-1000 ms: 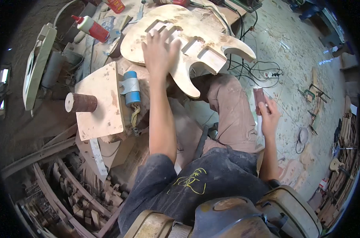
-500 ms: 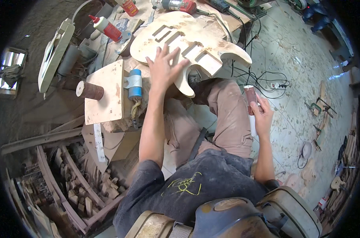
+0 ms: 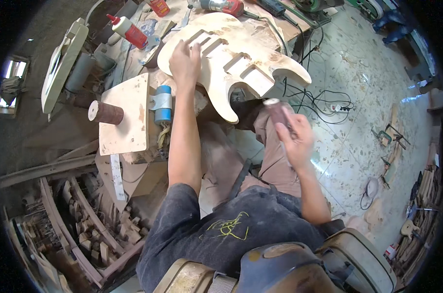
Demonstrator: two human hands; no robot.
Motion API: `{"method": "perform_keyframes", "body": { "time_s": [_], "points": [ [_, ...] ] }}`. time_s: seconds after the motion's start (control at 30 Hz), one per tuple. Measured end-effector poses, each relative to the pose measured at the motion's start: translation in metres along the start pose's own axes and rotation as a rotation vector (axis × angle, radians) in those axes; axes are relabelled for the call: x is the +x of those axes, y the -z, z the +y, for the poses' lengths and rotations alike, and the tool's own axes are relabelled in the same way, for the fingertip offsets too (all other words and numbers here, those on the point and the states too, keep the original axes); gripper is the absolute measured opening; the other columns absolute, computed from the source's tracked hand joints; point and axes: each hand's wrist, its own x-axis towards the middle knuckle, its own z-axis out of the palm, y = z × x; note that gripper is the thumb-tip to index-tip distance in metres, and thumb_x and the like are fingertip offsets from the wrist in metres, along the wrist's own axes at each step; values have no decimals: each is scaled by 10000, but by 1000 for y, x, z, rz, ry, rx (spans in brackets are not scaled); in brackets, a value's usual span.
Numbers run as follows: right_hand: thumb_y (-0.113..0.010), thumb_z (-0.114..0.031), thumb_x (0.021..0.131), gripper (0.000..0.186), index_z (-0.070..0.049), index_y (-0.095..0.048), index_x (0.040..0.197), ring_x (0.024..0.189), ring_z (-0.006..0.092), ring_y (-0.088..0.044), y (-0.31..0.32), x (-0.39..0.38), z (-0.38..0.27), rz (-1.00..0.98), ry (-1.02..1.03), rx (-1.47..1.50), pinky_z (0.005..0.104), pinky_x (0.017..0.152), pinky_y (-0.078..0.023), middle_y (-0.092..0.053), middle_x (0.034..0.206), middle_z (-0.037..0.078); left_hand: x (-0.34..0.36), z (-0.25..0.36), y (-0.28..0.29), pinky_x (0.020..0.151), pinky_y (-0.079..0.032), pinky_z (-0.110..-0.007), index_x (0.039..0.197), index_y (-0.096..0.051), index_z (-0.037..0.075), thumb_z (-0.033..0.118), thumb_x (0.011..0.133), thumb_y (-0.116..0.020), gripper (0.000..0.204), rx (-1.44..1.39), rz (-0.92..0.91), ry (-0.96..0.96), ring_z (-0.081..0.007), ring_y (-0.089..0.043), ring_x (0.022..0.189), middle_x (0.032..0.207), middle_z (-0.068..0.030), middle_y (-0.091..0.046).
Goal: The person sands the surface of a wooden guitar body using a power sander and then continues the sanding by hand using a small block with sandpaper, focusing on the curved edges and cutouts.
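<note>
A pale, unpainted wooden electric guitar body [image 3: 265,51] with routed cavities and two horns lies over the edge of the workbench. My left hand [image 3: 185,63] is on its left part, fingers curled at the edge of a cavity. In my right hand [image 3: 297,136], slightly blurred, is a cylinder wrapped in reddish-brown sandpaper [image 3: 278,112], its pale end pointing up and away. It is held above my right thigh, apart from the guitar body.
At left, a brown sanding drum [image 3: 105,112] projects from a square wooden board [image 3: 128,127], beside a blue cylinder [image 3: 163,103]. A glue bottle [image 3: 127,31] and a red power tool [image 3: 223,7] occupy the bench. Cables [image 3: 324,100] tangle on the floor; wood offcuts [image 3: 92,234] lie lower left.
My left hand has gone from spread flat on the guitar body to curled fingers, a little further left. My right hand has swung left and inward with the sandpaper-wrapped cylinder, which now tilts.
</note>
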Motion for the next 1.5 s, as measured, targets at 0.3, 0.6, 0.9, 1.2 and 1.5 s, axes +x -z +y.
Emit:
{"method": "perform_keyframes", "body": {
  "time_s": [0.3, 0.6, 0.9, 1.2, 1.5],
  "points": [
    [-800, -190, 879, 404, -33, -725, 1244, 673, 220, -675, -87, 42, -28, 44, 242, -264, 341, 572, -540, -654, 956, 89, 75, -37, -36, 1195, -297, -510, 1407, -622, 70, 744, 848, -617, 876, 578, -39, 27, -369, -431, 1449, 1505, -252, -518],
    [-769, -166, 896, 386, 11, -709, 1234, 676, 218, -677, -111, 80, -44, 20, 365, -497, 335, 562, -554, -639, 922, 77, 77, -43, -44, 1143, -324, -524, 1233, -736, 71, 610, 824, -731, 677, 498, 37, -71, -369, -558, 1294, 1322, -205, -657],
    [-794, -143, 875, 426, 22, -704, 1257, 702, 211, -686, -110, 73, -42, -2, 357, -550, 328, 602, -569, -657, 927, 83, 73, -39, -41, 1112, -366, -500, 1223, -747, 104, 621, 818, -738, 657, 477, 140, -118, -343, -587, 1240, 1270, -175, -691],
    [-781, -146, 884, 421, 36, -695, 1254, 669, 214, -671, -108, 50, -31, -1, 421, -510, 325, 570, -554, -654, 913, 77, 70, -43, -31, 1069, -398, -489, 1149, -766, 66, 643, 835, -712, 658, 611, 129, -88, -337, -608, 1204, 1254, -149, -702],
    [-751, -170, 912, 400, 36, -687, 1249, 621, 218, -640, -105, 43, -27, 12, 431, -480, 327, 530, -529, -625, 876, 70, 72, -44, -34, 1094, -397, -476, 1228, -739, 100, 624, 833, -720, 657, 607, 141, -87, -349, -600, 1235, 1269, -166, -698]
  ]
}}
